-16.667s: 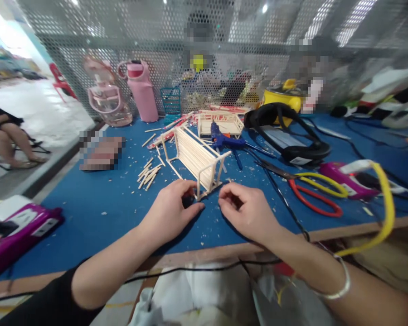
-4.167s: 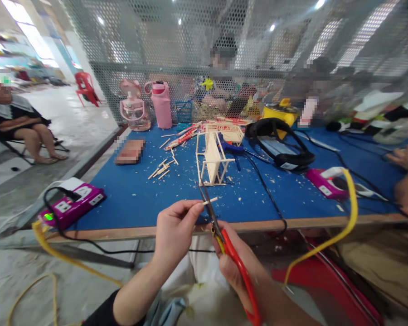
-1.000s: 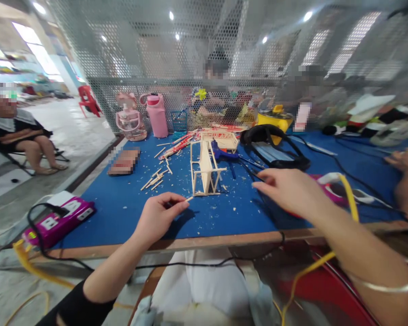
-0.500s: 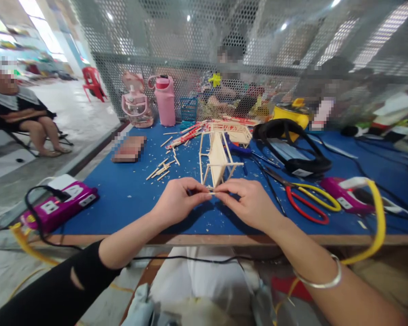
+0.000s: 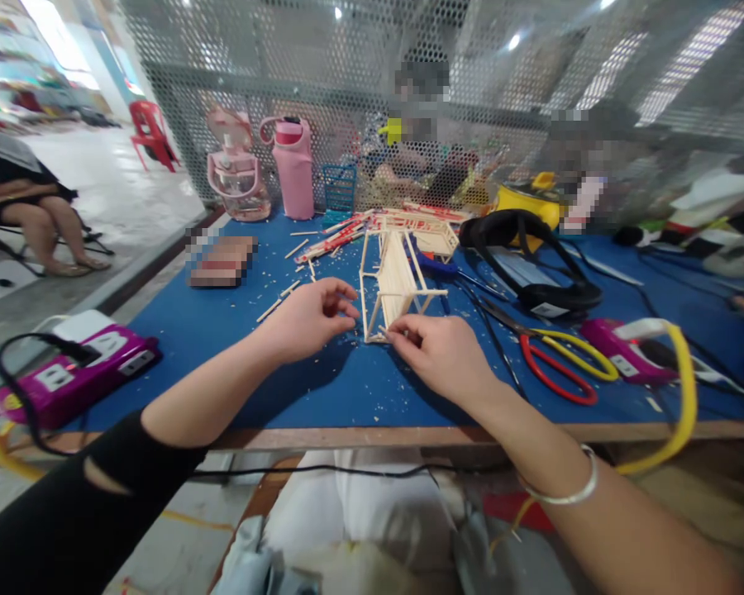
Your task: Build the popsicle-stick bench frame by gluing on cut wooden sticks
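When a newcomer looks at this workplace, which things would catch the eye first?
Probably the pale stick frame first, standing mid-table, with the right hand at its near end and the left hand open beside it. Next, perhaps, the scissors with red and yellow handles, lying to its right, and the tall pink bottle at the back left.

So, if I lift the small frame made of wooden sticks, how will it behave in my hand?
The stick frame is probably light for its size, since its sides are mostly open. Its panel of close-laid sticks looks fairly stiff, but the thin outer bars may snap if squeezed.
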Available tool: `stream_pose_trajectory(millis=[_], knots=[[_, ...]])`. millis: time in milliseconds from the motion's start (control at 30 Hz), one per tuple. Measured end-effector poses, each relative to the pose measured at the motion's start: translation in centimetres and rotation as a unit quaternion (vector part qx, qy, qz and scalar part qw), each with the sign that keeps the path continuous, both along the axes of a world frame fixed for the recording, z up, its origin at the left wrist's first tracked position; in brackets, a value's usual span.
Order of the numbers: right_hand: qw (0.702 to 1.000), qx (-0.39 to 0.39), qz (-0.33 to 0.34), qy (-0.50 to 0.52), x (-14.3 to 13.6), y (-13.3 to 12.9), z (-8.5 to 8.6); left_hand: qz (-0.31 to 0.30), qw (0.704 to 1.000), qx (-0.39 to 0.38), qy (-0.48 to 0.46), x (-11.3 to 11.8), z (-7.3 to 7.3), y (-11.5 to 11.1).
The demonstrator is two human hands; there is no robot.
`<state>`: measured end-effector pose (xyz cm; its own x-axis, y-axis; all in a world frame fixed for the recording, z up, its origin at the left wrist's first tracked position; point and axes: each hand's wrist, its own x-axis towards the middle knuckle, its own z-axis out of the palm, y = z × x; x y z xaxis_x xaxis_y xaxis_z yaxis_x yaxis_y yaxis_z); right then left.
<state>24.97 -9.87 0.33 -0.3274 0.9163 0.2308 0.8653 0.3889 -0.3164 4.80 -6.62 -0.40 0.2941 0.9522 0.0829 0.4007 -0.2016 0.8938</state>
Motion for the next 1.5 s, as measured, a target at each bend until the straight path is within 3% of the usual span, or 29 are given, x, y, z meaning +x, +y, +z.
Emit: stream_pose_trajectory(millis=[167, 367, 533, 1067, 1500], knots=[[0.996, 0.028, 0.004, -0.083, -0.8, 0.3, -0.3, -0.072, 0.997, -0.024, -0.02, 0.9, -0.2, 1.3], [0.997, 0.027, -0.002, -0.073, -1.0, 0.1, -0.8, -0.061, 0.989, -0.048, -0.128, 1.4, -2.4, 0.2], [0.996, 0.015, -0.011, -0.085, -1.2, 0.4, -0.8, -0.059, 0.987, -0.052, -0.138, 1.6, -3.1, 0.6], [0.997, 0.029, -0.016, -0.071, -0.8, 0.1, -1.3, -0.043, 0.992, -0.023, -0.118, 1.8, -2.7, 0.5], [0.992, 0.102, -0.022, -0.074, -1.0, 0.0, -2.5, -0.043, 0.99, -0.032, -0.129, 1.8, -2.7, 0.6]])
